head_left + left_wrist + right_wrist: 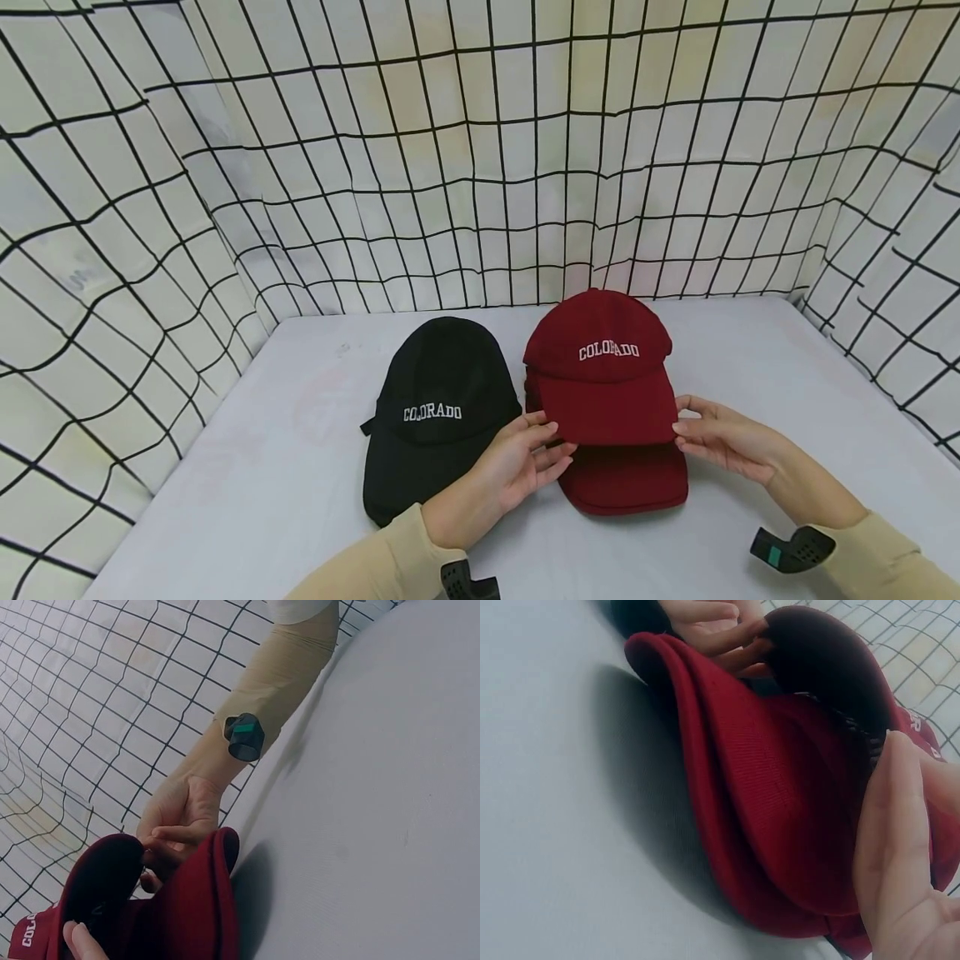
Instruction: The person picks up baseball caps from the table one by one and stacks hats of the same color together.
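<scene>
Both hands hold the brim of a dark red cap (609, 408) lettered COLORADO, one at each side. My left hand (517, 462) has its thumb at the brim's left edge, with other fingers below it. At the right edge, my right hand (723, 433) pinches the brim between thumb and fingers. Under this cap sit more red caps; a lower brim (626, 483) juts out in front. Two stacked brims (727, 772) show in the right wrist view, with the top cap's brim tilted up above them. A black COLORADO cap (435, 417) lies left of the stack, partly behind my left hand.
The caps lie on a white-covered surface (285, 442). Black grid netting (465, 175) in front of pale panels rises at the back and both sides. Dark wrist devices (795, 550) sit at the sleeve cuffs.
</scene>
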The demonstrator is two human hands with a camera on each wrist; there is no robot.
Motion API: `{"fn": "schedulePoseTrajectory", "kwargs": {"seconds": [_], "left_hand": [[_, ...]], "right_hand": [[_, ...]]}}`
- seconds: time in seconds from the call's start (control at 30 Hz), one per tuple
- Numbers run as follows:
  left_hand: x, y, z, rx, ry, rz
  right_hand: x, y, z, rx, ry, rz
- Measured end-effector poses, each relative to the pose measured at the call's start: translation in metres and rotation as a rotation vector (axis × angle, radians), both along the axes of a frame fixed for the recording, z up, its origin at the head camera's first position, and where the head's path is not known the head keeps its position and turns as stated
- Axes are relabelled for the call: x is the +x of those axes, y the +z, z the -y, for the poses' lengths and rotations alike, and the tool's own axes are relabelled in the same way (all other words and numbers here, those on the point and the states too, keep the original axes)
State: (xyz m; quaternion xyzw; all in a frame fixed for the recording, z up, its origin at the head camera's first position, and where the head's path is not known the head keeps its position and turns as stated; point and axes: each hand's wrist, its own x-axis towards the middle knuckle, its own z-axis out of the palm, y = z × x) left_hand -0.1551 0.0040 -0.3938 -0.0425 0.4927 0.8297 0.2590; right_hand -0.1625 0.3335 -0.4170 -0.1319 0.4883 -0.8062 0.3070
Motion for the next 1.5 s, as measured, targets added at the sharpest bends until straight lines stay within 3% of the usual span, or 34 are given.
{"fn": "schedulePoseTrajectory", "kwargs": {"seconds": [0.37,0.63,1.0,1.23,1.5], "left_hand": [[0.003,0.000,0.001,-0.003,0.002,-0.003],[0.006,-0.007,0.001,-0.035,0.011,-0.014],[0.017,-0.019,-0.001,-0.102,0.006,-0.022],[0.025,-0.031,-0.004,-0.146,0.026,-0.028],[0.028,-0.034,-0.006,-0.179,0.025,-0.070]], "right_hand": [[-0.007,0.001,-0.005,0.098,-0.095,-0.007],[-0.007,0.000,-0.007,0.122,-0.083,-0.009],[-0.008,-0.006,-0.012,0.137,0.058,-0.058],[-0.008,-0.007,-0.013,0.162,0.094,-0.089],[-0.009,-0.009,-0.015,0.210,0.120,-0.123]]}}
